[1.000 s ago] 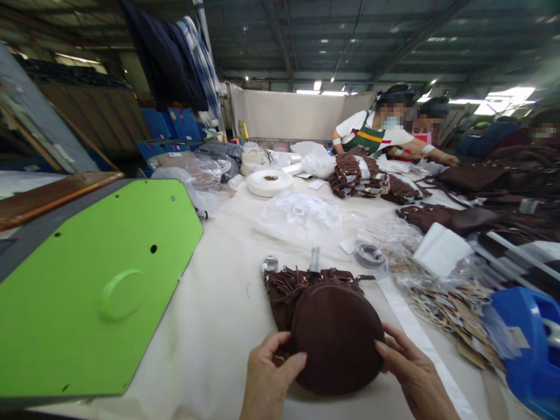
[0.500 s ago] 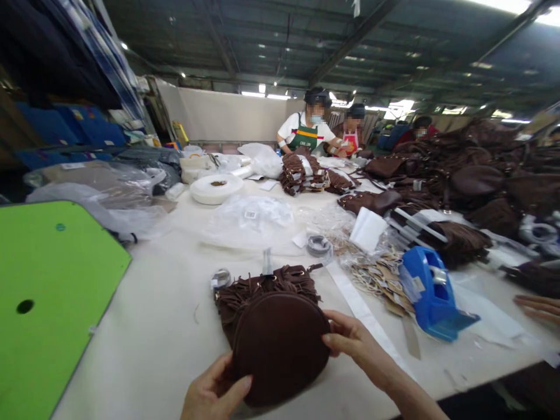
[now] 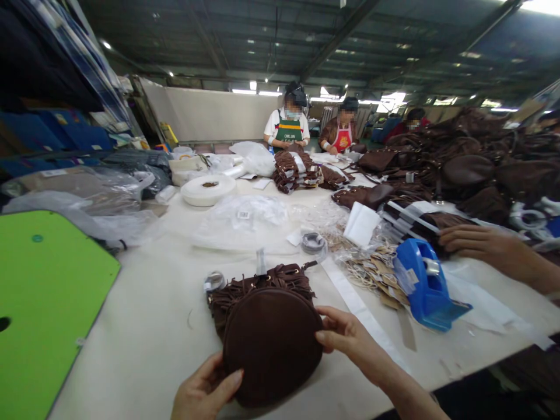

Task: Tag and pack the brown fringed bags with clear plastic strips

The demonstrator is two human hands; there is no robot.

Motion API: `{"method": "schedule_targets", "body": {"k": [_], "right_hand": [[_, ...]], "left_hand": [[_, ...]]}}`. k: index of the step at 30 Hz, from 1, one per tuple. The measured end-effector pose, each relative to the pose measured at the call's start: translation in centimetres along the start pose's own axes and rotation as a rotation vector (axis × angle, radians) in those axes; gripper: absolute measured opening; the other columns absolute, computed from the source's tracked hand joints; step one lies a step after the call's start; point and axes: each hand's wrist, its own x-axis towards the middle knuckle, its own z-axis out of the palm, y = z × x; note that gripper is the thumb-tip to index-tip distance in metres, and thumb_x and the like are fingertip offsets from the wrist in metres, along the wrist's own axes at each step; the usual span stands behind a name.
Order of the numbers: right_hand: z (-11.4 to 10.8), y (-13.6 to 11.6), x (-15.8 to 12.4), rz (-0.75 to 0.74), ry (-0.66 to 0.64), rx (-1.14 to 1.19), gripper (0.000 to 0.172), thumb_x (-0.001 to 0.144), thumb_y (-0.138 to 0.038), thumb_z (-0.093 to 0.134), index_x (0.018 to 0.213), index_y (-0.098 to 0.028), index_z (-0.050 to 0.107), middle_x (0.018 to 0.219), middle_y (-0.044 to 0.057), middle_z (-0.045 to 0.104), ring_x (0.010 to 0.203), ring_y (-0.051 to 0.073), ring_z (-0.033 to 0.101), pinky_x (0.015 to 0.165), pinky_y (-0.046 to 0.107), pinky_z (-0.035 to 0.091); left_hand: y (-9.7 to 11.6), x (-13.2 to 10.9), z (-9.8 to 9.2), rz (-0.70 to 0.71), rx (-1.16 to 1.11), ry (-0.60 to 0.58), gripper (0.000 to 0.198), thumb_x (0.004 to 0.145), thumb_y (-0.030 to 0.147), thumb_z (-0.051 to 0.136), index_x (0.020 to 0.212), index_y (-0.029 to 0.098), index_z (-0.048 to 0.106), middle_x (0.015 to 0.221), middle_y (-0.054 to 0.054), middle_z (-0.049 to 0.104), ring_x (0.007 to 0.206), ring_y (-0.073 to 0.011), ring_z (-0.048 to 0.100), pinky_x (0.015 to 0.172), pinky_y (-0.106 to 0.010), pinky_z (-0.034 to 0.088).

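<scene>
A round brown suede bag (image 3: pixel 271 341) with a fringe along its far edge lies flat on the white table (image 3: pixel 149 332) in front of me. My left hand (image 3: pixel 203 394) grips its near left rim, thumb on top. My right hand (image 3: pixel 345 335) pinches the right rim with curled fingers. A small metal clasp (image 3: pixel 214 282) sits just past the fringe at the left.
A blue tape dispenser (image 3: pixel 426 289) stands to the right beside a heap of paper tags (image 3: pixel 376 274). Another person's hand (image 3: pixel 476 242) rests by stacked brown bags (image 3: pixel 472 175). A green panel (image 3: pixel 44 309) lies at the left. Clear plastic bags (image 3: pixel 247 216), a white tape roll (image 3: pixel 207 189) and co-workers are farther back.
My view has swung to the right, so the green panel slid left and the tape dispenser came in. Another person's hand reached in at the right. Both my hands stay on the bag.
</scene>
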Motion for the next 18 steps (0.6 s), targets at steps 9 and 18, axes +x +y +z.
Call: {"method": "schedule_targets", "body": {"k": [9,18], "right_hand": [[2.0,-0.1,0.3,0.006,0.069,-0.022,0.035,0.07,-0.041,0.062,0.097,-0.019,0.062,0.066,-0.003,0.055,0.057,0.01,0.044,0.051,0.021,0.032],[2.5,3.7,1.9,0.032,0.145,0.261,0.038,0.067,-0.026,0.06,0.105,-0.019,0.061,0.058,-0.006,0.05,0.048,0.008,0.04,0.045,0.021,0.03]], "left_hand": [[0.9,0.1,0.3,0.02,-0.044,-0.106,0.039,0.055,0.033,0.073,0.09,0.018,0.068,0.079,0.0,0.071,0.072,-0.0172,0.061,0.059,-0.022,0.047],[1.2,2.4,-0.9,-0.085,-0.214,-0.191,0.038,0.052,0.017,0.067,0.09,0.018,0.067,0.08,0.001,0.067,0.069,-0.014,0.057,0.06,-0.022,0.045]]}}
